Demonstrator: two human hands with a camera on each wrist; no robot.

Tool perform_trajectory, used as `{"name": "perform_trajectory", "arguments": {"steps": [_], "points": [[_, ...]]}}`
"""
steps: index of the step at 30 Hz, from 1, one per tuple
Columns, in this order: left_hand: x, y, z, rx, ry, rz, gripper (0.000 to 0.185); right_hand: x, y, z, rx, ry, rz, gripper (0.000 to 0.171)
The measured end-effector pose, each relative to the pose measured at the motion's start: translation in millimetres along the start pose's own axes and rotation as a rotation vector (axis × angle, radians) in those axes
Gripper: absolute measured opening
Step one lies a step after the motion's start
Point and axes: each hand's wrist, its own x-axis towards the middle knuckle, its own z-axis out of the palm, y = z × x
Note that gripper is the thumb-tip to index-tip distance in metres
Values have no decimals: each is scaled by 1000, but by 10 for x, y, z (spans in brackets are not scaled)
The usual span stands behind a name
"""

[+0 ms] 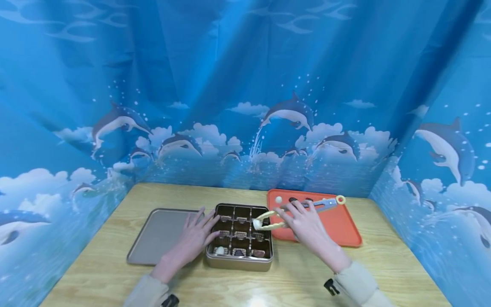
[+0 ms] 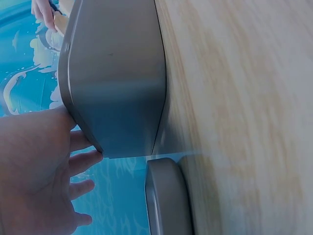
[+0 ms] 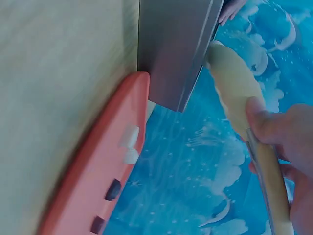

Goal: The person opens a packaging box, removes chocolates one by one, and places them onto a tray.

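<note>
No readable text, labels, brands, numbers or signs in any view: none legible on compartment tin (image 1: 238,264), tongs (image 1: 325,204), orange-red tray (image 1: 337,228), grey lid (image 1: 163,234), or dolphin-print curtain (image 1: 215,106).

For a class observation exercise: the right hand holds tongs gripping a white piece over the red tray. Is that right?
Over the red tray is wrong: the head view shows the white piece over the divided box. The right hand does hold the tongs gripping it.
</note>
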Motion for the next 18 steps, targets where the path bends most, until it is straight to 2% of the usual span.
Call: {"name": "perform_trajectory", "arguments": {"steps": [8, 12, 18], "points": [[-6, -5, -15, -8, -16, -2, 55, -139, -48, 109, 83, 88, 156, 61], [-2, -11, -8, 3, -9, -1, 55, -206, -40, 154, 88, 91, 217, 55], [-2, -10, -1, 16, 4, 9, 55, -352, 110, 163, 67, 102, 300, 59]]}}
